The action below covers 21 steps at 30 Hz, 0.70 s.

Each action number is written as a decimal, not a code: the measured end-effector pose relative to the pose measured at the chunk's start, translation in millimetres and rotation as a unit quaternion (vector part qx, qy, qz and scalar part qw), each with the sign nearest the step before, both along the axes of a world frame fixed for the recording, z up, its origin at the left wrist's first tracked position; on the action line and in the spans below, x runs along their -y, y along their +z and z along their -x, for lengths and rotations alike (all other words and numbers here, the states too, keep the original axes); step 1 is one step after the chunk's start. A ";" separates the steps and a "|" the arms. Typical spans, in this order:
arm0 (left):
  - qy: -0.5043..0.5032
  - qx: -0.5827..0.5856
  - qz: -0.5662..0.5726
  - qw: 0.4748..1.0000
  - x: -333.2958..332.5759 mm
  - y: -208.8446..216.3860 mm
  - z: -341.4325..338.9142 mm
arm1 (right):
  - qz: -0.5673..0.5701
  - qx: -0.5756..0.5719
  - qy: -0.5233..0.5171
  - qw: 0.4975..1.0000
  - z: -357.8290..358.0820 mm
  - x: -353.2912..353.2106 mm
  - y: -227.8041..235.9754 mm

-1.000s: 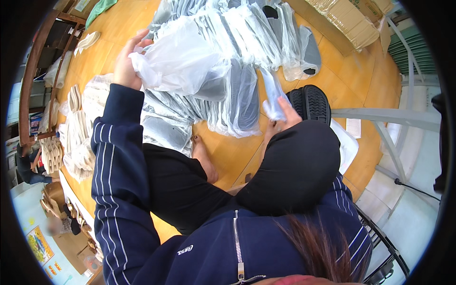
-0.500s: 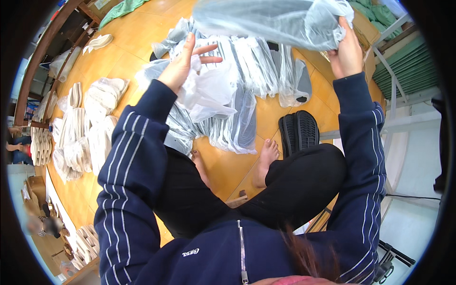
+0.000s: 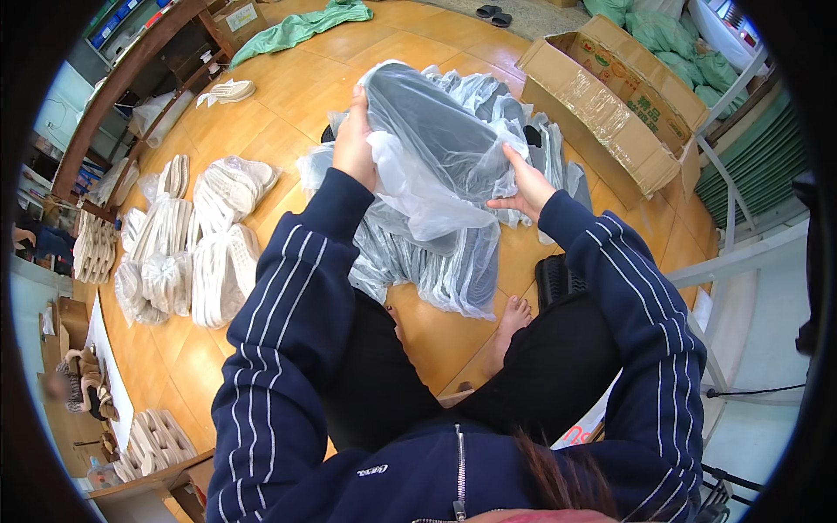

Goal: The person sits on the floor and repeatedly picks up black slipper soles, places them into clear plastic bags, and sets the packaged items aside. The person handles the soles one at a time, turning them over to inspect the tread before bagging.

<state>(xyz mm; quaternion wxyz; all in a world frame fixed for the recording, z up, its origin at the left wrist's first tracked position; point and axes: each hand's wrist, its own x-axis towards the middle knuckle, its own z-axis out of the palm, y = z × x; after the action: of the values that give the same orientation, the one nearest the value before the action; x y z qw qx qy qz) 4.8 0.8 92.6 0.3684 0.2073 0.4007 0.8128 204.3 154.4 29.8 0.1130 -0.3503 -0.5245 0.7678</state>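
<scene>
Bagged dark sole piece (image 3: pixel 436 126), head view: the piece is hanging tilted between the two hands, above a pile of bagged dark pieces (image 3: pixel 453 270) that is covering part of the tiled floor (image 3: pixel 418 39); the left hand (image 3: pixel 353 148) is clasping its left edge, thumb side uppermost, the fingertips partly hiding behind the plastic; the right hand (image 3: pixel 526 185) is touching its right edge, thumb and forefinger standing parted, though whether they are pinching the plastic one cannot tell. Loose white film (image 3: pixel 418 209) is drooping over the near side, next to the left hand; whether it is forming part of the same bag or a second one is not showing clearly. The step in hand is seemingly one of steadying the piece and managing its film two-handed; the next move is probably calling for a firm left hold and a light right-hand straightening of the slippery plastic. Bagged cream soles (image 3: pixel 228 192) are lying at left; black ridged soles (image 3: pixel 551 277) are resting beside the right knee; an open cardboard carton (image 3: pixel 602 139) is standing beyond the right hand.
</scene>
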 end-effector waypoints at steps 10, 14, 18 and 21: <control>0.210 -0.113 -0.078 0.968 -7.7 16.5 6.6 | 0.037 -0.106 0.067 0.991 -2.9 -19.3 -25.5; 0.151 -0.046 -0.140 0.978 -4.7 40.4 2.0 | 0.032 -0.103 0.150 0.983 -3.2 -14.1 -29.3; 0.134 -0.040 -0.153 0.978 2.6 42.2 18.9 | -0.020 -0.070 0.204 0.976 -6.2 -19.2 -22.3; 0.118 0.019 -0.132 0.984 6.7 32.3 35.1 | -0.032 -0.056 0.181 0.981 -7.4 -22.3 -15.0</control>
<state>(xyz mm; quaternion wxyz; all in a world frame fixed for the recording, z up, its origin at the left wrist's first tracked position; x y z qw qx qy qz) -30.3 -5.9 124.9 0.2465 0.1897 0.3044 0.9003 211.7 176.7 14.8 0.0122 -0.2017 -0.5963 0.7769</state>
